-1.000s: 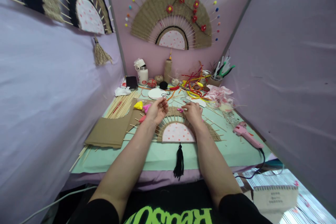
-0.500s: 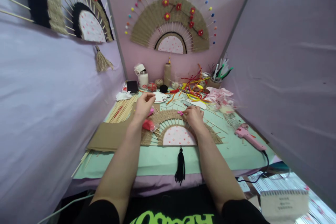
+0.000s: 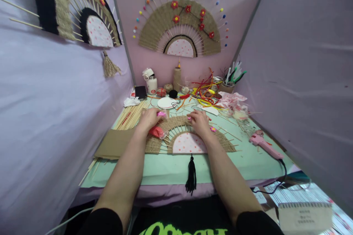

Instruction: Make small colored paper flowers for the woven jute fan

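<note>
A woven half-round fan (image 3: 177, 121) lies on the green table, with a dotted pink centre (image 3: 189, 143) and a black tassel (image 3: 191, 176) hanging from its lower edge. My left hand (image 3: 149, 119) has its fingers on a small bright pink packet (image 3: 161, 114), beside a red packet (image 3: 157, 132) that rests on the fan's left part. Over the upper middle of the fan is my right hand (image 3: 200, 120), fingers bent down by a small pink piece (image 3: 189, 118); whether they grip it is unclear. A pink flower (image 3: 213, 129) sits on the fan, right of that hand.
Thin sticks (image 3: 131, 115) and folded brown material (image 3: 113, 143) lie at left. A pink glue gun (image 3: 266, 145) with a cord is at right. Behind are a white bottle (image 3: 151, 84), colourful stems (image 3: 204, 91) and a cup of tools (image 3: 227, 87). Finished fans (image 3: 157, 22) hang on the walls.
My left hand has come down onto the pink packet. My right hand has shifted slightly left with its fingers more spread, and the pink flower on the fan now shows. The view has moved slightly.
</note>
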Tool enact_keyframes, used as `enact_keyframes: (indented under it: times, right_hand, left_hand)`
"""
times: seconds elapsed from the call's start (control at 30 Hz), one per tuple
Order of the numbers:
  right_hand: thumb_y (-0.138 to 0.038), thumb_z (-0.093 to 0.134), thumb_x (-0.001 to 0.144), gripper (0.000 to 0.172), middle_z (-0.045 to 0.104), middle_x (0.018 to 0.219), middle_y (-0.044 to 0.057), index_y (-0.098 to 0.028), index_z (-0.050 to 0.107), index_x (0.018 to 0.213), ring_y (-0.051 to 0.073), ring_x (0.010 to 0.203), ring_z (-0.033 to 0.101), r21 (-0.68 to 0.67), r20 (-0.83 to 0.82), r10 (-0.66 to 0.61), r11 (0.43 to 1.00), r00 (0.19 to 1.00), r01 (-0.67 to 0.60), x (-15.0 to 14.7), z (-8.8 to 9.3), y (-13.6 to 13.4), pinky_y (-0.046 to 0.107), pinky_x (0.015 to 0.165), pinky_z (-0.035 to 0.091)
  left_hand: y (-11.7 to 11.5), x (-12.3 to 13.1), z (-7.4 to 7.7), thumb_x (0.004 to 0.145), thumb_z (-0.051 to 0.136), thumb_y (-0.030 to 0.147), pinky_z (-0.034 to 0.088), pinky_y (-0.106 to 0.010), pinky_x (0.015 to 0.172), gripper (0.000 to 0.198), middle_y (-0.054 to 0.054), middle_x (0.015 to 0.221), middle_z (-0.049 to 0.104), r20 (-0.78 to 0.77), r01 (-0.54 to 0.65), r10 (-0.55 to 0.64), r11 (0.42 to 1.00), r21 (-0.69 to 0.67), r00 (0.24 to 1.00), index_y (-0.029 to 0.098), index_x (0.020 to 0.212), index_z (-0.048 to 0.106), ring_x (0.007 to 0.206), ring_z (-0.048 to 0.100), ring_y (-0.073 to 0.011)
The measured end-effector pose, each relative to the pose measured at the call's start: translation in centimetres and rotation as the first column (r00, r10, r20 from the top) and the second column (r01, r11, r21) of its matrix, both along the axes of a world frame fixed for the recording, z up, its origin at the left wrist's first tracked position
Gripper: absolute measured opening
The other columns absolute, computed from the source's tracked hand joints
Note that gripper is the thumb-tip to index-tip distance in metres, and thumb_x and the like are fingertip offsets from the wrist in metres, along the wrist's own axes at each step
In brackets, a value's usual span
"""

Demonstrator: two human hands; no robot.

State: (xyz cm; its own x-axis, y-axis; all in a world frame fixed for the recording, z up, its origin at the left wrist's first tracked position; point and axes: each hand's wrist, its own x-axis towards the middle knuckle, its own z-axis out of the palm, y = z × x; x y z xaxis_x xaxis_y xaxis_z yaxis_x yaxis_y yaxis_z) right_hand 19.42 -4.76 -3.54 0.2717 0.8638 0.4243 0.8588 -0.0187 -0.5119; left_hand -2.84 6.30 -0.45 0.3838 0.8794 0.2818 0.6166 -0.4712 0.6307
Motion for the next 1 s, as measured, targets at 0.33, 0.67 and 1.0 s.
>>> enact_keyframes:
  times: [0.33,0.67,1.0]
  right_hand:
    - [-0.030,0.057,0.084,0.019,0.064,0.100,0.007,-0.024,0.074,0.091,0.020,0.099,0.059,0.298,-0.364,0.357,0.920,0.860,-0.255,-1.9,1.7,-0.7,0.035,0.087,0.046]
    - [-0.034,0.063,0.083,0.017,0.062,0.106,0.007,-0.026,0.073,0.093,0.022,0.104,0.055,0.261,-0.261,0.334,0.928,0.906,-0.267,-2.1,1.0,-0.6,0.039,0.090,0.045]
    - [-0.028,0.061,0.081,0.009,0.062,0.113,0.008,-0.024,0.068,0.079,0.023,0.108,0.054,0.299,-0.136,0.321,0.915,0.937,-0.270,-2.5,1.0,-0.6,0.041,0.093,0.043]
  left_hand:
    - [-2.2,3.1,0.3,0.068,0.071,0.018,0.043,-0.027,0.084,0.017,-0.005,0.086,0.070,0.281,0.380,-0.371,0.925,0.024,0.885,0.023,0.084,0.075,0.086,0.061,-0.0184]
    - [-2.7,3.5,-0.3,0.073,0.063,0.015,0.041,-0.026,0.078,0.021,-0.004,0.085,0.069,0.137,0.369,-0.382,0.923,0.110,0.914,0.024,0.088,0.074,0.081,0.058,-0.0175]
    - [-3.5,3.9,0.3,0.066,0.072,0.017,0.038,-0.023,0.074,0.012,-0.002,0.078,0.067,0.295,0.361,-0.329,0.931,-0.061,0.897,0.024,0.075,0.074,0.076,0.055,-0.0174]
